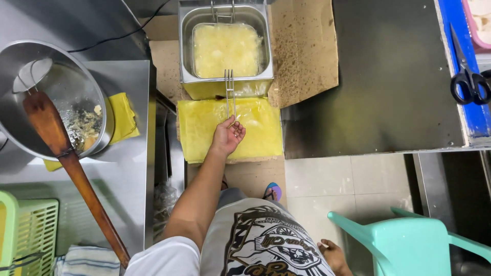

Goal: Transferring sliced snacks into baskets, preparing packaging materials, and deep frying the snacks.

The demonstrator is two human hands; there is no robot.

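Left grip: the left hand (pixel 227 137) curls around the near end of the wire handle (pixel 229 94), fingers pinching the two thin rods over the yellow sheet (pixel 255 134).
Right grip: the right hand (pixel 335 255) hangs low beside the body at the bottom edge of the view; I cannot tell whether it is spread or closed, and it seems to hold nothing.
Basket: the handle runs back to a fry basket (pixel 225 48) sunk in the steel fryer (pixel 187 51), which is full of pale, bubbling oil.
Under it: the yellow sheet lies on the cardboard (pixel 307 51) just in front of the fryer's near wall (it looks oil-soaked).
Table, left edge: a big steel bowl (pixel 66 87) with a wooden ladle (pixel 71 168) leaning in it.
Far right edge: black scissors (pixel 468 82) on a blue strip.
Floor: a mint plastic chair (pixel 409 240) by the right leg.
Risk: a quick or tilted lift could splash hot oil onto the forearm. The thin handle may slip in greasy fingers. Drips could make the sheet and floor slippery underfoot.
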